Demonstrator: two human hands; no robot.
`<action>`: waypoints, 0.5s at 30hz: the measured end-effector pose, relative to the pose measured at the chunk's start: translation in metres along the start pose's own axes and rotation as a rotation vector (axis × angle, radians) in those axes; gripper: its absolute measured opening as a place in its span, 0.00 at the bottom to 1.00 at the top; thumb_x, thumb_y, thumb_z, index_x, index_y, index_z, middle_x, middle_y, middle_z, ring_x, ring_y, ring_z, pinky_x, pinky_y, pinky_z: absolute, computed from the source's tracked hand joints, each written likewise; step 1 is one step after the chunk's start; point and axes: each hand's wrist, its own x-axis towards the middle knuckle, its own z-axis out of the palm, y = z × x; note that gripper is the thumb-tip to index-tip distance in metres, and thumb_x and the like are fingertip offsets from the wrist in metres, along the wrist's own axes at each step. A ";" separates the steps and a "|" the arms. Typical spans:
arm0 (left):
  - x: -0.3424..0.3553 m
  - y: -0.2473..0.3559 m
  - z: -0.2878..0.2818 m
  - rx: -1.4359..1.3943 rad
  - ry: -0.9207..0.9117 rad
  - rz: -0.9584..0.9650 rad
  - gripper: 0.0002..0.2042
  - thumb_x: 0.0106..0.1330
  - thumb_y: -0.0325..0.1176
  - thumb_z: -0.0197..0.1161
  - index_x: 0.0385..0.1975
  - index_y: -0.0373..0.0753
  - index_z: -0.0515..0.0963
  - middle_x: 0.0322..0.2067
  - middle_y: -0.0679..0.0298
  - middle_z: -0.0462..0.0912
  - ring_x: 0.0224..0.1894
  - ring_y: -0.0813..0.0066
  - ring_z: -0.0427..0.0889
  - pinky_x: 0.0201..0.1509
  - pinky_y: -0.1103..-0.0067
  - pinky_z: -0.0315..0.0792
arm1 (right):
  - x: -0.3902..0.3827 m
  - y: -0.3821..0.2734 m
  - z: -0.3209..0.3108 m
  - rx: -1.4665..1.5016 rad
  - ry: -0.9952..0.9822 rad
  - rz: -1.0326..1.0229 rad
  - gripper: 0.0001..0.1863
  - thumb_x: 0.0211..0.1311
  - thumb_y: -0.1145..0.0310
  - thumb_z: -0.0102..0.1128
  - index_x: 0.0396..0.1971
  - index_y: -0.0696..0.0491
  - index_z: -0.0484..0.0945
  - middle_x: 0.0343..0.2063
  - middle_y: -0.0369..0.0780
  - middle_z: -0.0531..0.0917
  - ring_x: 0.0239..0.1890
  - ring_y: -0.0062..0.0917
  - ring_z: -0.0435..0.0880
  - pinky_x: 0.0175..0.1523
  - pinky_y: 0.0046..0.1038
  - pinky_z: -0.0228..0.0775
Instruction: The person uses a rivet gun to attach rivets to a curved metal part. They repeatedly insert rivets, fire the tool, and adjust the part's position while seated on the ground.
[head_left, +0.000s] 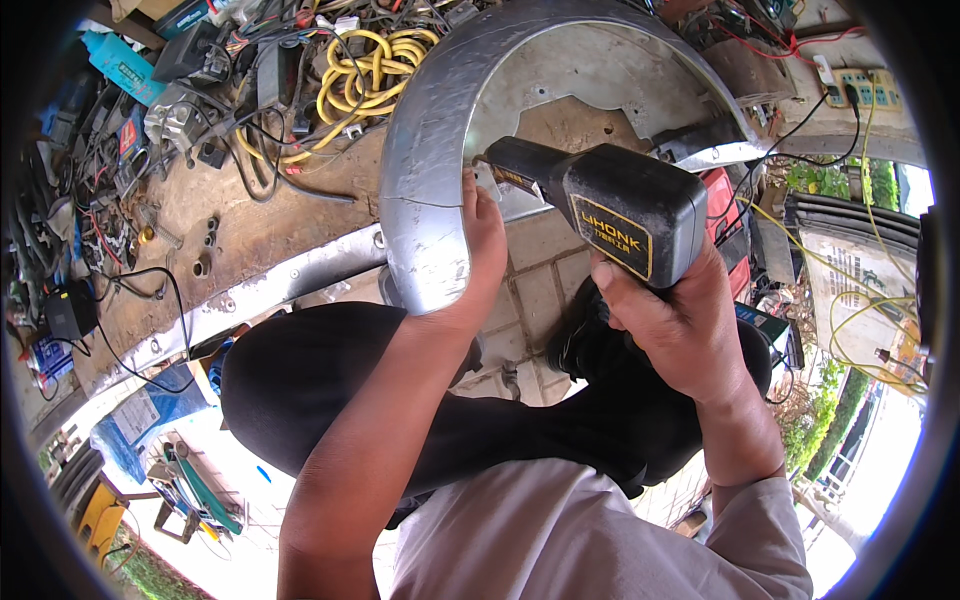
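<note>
A silver-grey curved fender (428, 150) arches over the workbench, its near end reaching past the bench edge. A thin crack line runs across its outer face. My left hand (482, 245) grips the fender's near end, with fingers along the inner edge. My right hand (675, 325) is wrapped around a black handheld power tool (640, 200) with a boxy rear body and a yellow-bordered label. The tool's narrow nose points left at the fender's inside, close to my left fingertips. Whether its tip touches the fender I cannot tell.
A coiled yellow cable (370, 75) lies among tangled wires and parts on the wooden workbench (240, 215). A power strip (865, 90) with plugged cords is at the far right. Below the bench, tools stand at left (195, 490). My knees are under the fender.
</note>
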 end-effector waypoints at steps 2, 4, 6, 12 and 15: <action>0.002 0.001 0.003 -0.095 -0.023 -0.088 0.15 0.68 0.32 0.56 0.51 0.35 0.79 0.51 0.56 0.83 0.53 0.56 0.81 0.57 0.64 0.73 | 0.000 0.001 0.001 -0.001 0.004 -0.007 0.24 0.60 0.73 0.66 0.57 0.58 0.72 0.37 0.33 0.80 0.37 0.13 0.74 0.44 0.20 0.71; 0.002 0.002 0.004 -0.153 -0.050 -0.149 0.16 0.69 0.34 0.54 0.52 0.36 0.79 0.51 0.56 0.83 0.53 0.56 0.80 0.57 0.65 0.73 | 0.000 0.001 0.001 0.004 0.006 -0.003 0.24 0.60 0.73 0.66 0.57 0.58 0.72 0.37 0.32 0.80 0.37 0.13 0.74 0.43 0.20 0.71; 0.002 0.002 0.004 -0.186 -0.072 -0.178 0.16 0.70 0.35 0.53 0.52 0.36 0.79 0.51 0.57 0.83 0.53 0.56 0.80 0.57 0.65 0.73 | -0.001 0.000 0.001 0.011 0.007 0.004 0.25 0.60 0.74 0.65 0.57 0.58 0.71 0.37 0.32 0.80 0.36 0.13 0.74 0.43 0.20 0.71; 0.000 0.002 0.000 -0.118 -0.049 -0.114 0.16 0.70 0.35 0.53 0.53 0.36 0.79 0.51 0.56 0.83 0.53 0.56 0.80 0.58 0.64 0.73 | -0.002 -0.004 0.001 0.008 -0.004 0.025 0.25 0.61 0.74 0.65 0.58 0.58 0.71 0.37 0.32 0.79 0.37 0.13 0.73 0.44 0.20 0.71; 0.001 0.002 -0.003 -0.038 -0.031 -0.073 0.16 0.70 0.34 0.53 0.53 0.36 0.80 0.51 0.57 0.83 0.54 0.56 0.80 0.58 0.64 0.73 | -0.003 -0.006 0.002 0.026 0.002 0.027 0.25 0.61 0.75 0.65 0.58 0.58 0.70 0.38 0.32 0.79 0.38 0.13 0.73 0.45 0.20 0.70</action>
